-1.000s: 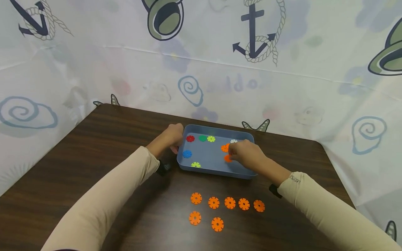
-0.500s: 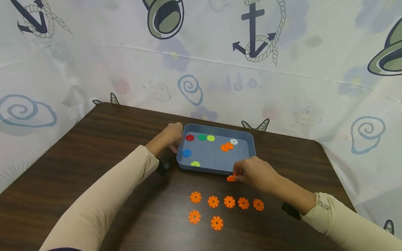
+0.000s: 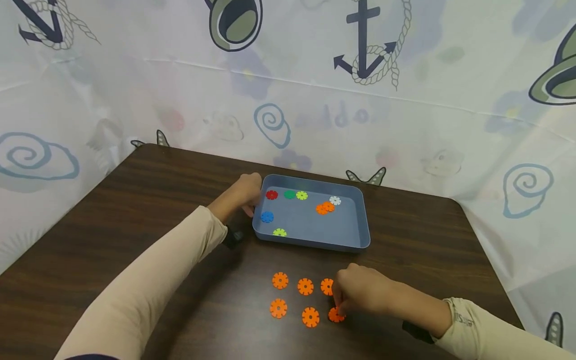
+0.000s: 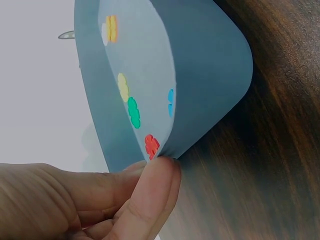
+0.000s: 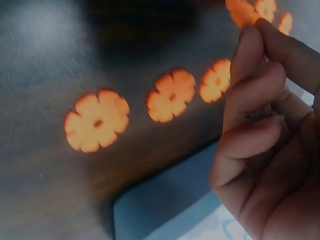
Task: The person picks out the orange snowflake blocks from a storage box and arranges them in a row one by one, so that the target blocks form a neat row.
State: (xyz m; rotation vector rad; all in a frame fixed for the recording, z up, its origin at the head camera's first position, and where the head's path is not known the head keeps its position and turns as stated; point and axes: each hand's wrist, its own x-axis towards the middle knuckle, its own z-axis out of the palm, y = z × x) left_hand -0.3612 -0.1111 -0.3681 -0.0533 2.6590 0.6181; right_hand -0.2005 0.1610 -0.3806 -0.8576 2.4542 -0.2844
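My left hand (image 3: 246,191) pinches the left rim of a shallow blue-grey tray (image 3: 310,243); in the left wrist view its thumb and finger grip the wall (image 4: 210,75) near a corner. Over the table, my right hand (image 3: 366,290) pinches an orange notched disc (image 3: 335,315) at the right end of the nearer row. The right wrist view has this held disc (image 5: 240,11) at the fingertips. An orange disc (image 3: 310,317) lies just left of it. Another row of orange discs (image 3: 305,286) lies behind, partly hidden by the right hand.
Inside the tray lie two overlapping orange discs (image 3: 322,209), a white disc (image 3: 335,200), a red disc (image 3: 272,195), a green disc (image 3: 289,194), a blue disc (image 3: 267,217) and two yellow ones. Printed cloth (image 3: 180,100) hangs behind the dark wooden table (image 3: 135,200).
From inside the tray, my right hand has brought an orange disc over the front rim and down to the nearer row. The left hand keeps its grip on the tray.
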